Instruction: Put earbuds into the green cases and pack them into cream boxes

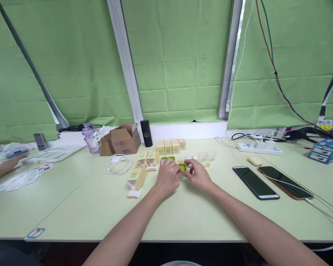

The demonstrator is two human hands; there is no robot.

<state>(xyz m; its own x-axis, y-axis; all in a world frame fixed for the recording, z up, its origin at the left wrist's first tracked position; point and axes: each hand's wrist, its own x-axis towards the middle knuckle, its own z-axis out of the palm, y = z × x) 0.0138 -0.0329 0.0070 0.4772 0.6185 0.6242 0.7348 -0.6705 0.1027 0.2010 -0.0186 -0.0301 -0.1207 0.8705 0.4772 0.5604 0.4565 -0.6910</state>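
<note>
My left hand (168,173) and my right hand (198,175) meet over the middle of the table, fingers bent around a small green square tray (183,167). The left fingers grip its left edge, and the right thumb and fingers pinch its right side. Just behind my left hand lie more green trays (168,158), partly hidden. Small clear cups (207,157) with yellow spots sit beyond my right hand, beside little pink pieces (192,157). To the left are open tan cartons (138,177) with green labels; a row of closed tan cartons (171,146) stands behind.
A brown cardboard box (125,139) and a black cylinder (146,133) stand at the back. On the right lie two phones, a black one (255,183) and an orange-edged one (285,182), near a power strip (261,147) and cables. Another person's hand (12,162) rests far left.
</note>
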